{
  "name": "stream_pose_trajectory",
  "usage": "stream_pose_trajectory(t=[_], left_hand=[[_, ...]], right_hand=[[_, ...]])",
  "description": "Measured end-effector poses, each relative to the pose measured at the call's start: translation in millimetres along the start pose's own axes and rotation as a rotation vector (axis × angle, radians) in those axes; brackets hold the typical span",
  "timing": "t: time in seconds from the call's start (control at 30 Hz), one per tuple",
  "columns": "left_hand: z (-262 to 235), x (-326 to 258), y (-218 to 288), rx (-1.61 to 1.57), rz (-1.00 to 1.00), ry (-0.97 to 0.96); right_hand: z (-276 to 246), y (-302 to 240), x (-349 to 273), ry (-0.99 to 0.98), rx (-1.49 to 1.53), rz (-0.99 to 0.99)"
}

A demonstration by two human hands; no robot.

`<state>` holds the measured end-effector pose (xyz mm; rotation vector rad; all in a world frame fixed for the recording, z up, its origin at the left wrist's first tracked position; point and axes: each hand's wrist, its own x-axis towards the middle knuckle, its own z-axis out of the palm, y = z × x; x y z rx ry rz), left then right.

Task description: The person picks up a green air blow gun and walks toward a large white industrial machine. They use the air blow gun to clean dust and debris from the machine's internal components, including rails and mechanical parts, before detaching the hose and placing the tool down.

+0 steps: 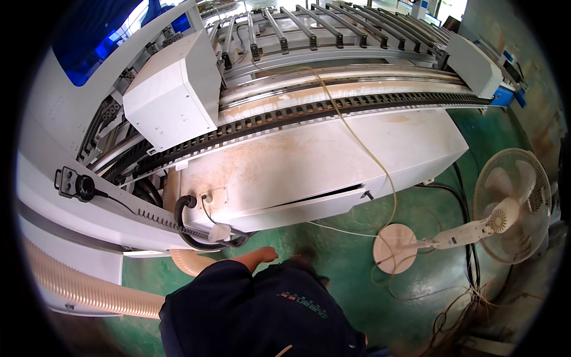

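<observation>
My left hand [267, 254] reaches out from a dark sleeve near the bottom centre, above the green floor. Its fingers look curled in, and nothing shows in them. It touches nothing that I can see. Just beyond it, the black cables [235, 241] loop beneath the long white machine cabinet [309, 160]. My right hand is not visible; my dark shirt [262, 315] fills the lower middle. A dark, blurred shape beside the left hand is too unclear to name.
On the right stands a white pedestal fan [511, 205] with a round base [395, 249]. A yellow hose [363, 143] crosses the cabinet to the floor. At left are a ribbed duct hose [95, 284] and a hand controller [77, 184]. Cables [467, 238] trail over the floor.
</observation>
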<state>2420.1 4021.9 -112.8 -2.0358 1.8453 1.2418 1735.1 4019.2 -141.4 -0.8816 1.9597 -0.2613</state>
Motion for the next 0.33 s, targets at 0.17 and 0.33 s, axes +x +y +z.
stream_pose_trajectory(t=[0.17, 0.33], left_hand=[[-59, 34, 62, -0.220, -0.002, -0.055], [-102, 56, 96, -0.358, -0.098, 0.013]], right_hand=[[53, 33, 17, 0.072, 0.277, 0.154], [61, -40, -27, -0.012, 0.222, 0.127]])
